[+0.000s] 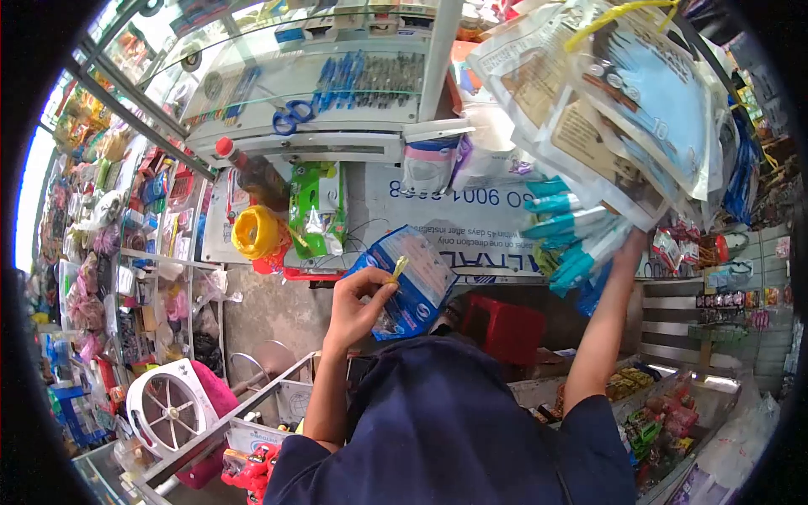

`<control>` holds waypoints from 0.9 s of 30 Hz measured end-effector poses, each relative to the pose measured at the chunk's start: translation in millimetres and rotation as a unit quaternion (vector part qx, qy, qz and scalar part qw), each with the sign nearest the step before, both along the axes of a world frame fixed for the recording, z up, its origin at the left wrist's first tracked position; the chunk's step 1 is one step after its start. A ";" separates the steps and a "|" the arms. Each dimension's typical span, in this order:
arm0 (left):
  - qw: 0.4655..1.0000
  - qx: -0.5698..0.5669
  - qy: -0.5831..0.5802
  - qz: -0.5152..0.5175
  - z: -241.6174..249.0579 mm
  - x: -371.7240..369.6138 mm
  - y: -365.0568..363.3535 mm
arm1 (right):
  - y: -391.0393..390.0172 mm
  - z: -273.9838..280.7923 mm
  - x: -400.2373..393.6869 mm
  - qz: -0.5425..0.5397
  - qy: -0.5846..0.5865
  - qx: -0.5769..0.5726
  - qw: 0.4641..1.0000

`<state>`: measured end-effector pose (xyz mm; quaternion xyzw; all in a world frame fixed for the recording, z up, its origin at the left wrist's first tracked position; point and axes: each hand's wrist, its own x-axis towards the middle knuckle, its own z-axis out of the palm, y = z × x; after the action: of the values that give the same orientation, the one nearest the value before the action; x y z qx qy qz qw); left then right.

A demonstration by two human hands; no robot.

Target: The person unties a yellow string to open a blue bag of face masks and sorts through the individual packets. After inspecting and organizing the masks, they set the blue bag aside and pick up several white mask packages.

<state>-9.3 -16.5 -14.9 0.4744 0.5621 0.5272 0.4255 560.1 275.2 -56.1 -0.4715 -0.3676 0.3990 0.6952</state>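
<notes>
Shelves (156,255) crowd round: left hand (358,307) pinches yellow strip (400,268); right hand (629,246), at teal packets (566,225), grip unclear

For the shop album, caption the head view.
At a shop counter, left hand pinching something yellow, right hand beside teal packets.

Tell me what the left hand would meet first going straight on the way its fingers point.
Likely the blue packet, just beyond the left hand; whether they already touch is unclear.
</notes>
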 end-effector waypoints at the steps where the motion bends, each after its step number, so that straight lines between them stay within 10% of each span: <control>1: 1.000 -0.002 -0.004 0.001 -1.6 0.8 0.2 | -5.9 16.9 -25.5 -0.023 0.006 -0.016 1.000; 7: 1.000 -0.007 -0.005 -0.010 1.6 4.3 3.4 | -18.5 49.0 -91.4 -0.095 -0.239 -0.002 0.966; 14: 0.999 -0.009 0.011 -0.032 0.8 5.8 9.5 | -1.4 36.4 -69.0 -0.039 -0.597 0.043 0.800; 19: 1.000 0.010 0.011 -0.022 -0.7 10.4 12.6 | -44.1 118.1 -129.0 -0.105 -0.688 0.166 0.699; 27: 0.999 0.011 0.006 -0.032 -2.9 7.1 14.2 | -12.6 75.1 -140.2 -0.010 -0.683 0.209 0.700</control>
<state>-2.1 -2.3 -17.8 0.4998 0.5437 0.5166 0.4332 419.9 262.6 19.0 -0.4611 -0.8105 -0.1268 0.3382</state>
